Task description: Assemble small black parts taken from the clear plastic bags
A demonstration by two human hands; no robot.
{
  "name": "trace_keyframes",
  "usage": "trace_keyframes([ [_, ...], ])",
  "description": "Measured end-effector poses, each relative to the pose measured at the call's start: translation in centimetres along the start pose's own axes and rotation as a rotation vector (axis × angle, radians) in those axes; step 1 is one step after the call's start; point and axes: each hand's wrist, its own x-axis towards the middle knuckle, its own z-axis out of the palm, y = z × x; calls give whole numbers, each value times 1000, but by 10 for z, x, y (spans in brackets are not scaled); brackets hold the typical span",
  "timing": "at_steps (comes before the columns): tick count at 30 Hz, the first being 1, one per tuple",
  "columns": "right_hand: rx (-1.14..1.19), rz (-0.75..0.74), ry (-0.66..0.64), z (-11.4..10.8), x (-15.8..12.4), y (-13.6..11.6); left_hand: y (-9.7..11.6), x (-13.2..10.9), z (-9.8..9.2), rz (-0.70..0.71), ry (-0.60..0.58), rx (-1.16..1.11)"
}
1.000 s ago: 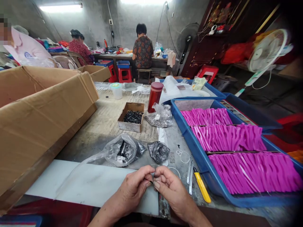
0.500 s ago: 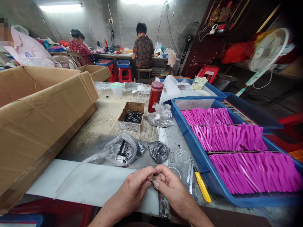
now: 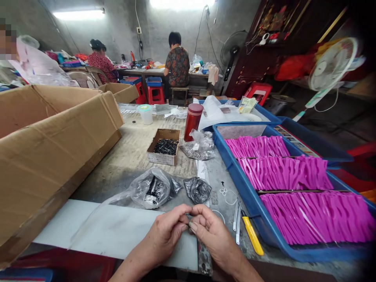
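Note:
My left hand [image 3: 167, 233] and my right hand [image 3: 213, 231] meet fingertip to fingertip over the near edge of the table. Both are pinched closed, and whatever they hold is too small and hidden to name. Just beyond them lie a clear plastic bag [image 3: 154, 188] of small black parts and a smaller dark plastic bag [image 3: 198, 189]. Under my left forearm is a pale flat sheet [image 3: 117, 227]. To the right of my right hand lie a yellow-handled screwdriver [image 3: 252, 235] and thin metal strips [image 3: 236, 221].
A blue crate [image 3: 252, 213] of pink strips [image 3: 317, 219] stands on the right. A large cardboard box [image 3: 64, 156] takes up the left. Further back are a small box [image 3: 162, 158] of black pins, a red flask [image 3: 193, 121] and a lidded tub [image 3: 145, 115]. People sit at a far bench.
The view has tilted slightly, so the scene sits a little lower. My hands stay together in nearly the same place, with only slight finger movement.

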Motion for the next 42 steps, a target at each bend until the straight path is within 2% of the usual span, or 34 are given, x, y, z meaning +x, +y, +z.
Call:
trace_keyframes([
  [3, -16, 4, 59, -9, 2, 1, 1, 7, -11, -76, 96, -94],
  [5, -85, -14, 131, -19, 5, 0, 5, 17, -25, -151, 197, -180],
  [8, -316, -67, 220, -35, 14, -6, 11, 41, -54, -202, 335, -290],
  [10, -533, -108, 242, -41, 23, -13, 10, 62, -74, -217, 403, -281],
  [15, -1142, -151, 157, -37, 48, -21, -16, 116, -109, -230, 538, -70],
  [18, -1253, -138, 144, -31, 58, -19, -37, 140, -119, -245, 560, 9],
  [21, -1332, -132, 147, -28, 62, -17, -46, 151, -124, -260, 569, 99],
  [25, -1391, -131, 133, -27, 63, -16, -35, 137, -124, -241, 563, 232],
  [32, -1411, -140, 123, -29, 62, -12, -1, 62, -102, -221, 331, 399],
  [34, -1410, -141, 126, -30, 62, -11, 0, 48, -94, -230, 193, 516],
  [37, -1409, -143, 129, -30, 61, -10, -9, 38, -84, -247, -6, 696],
  [42, -1392, -144, 141, -30, 59, -10, -26, 44, -72, -299, -49, 764],
])
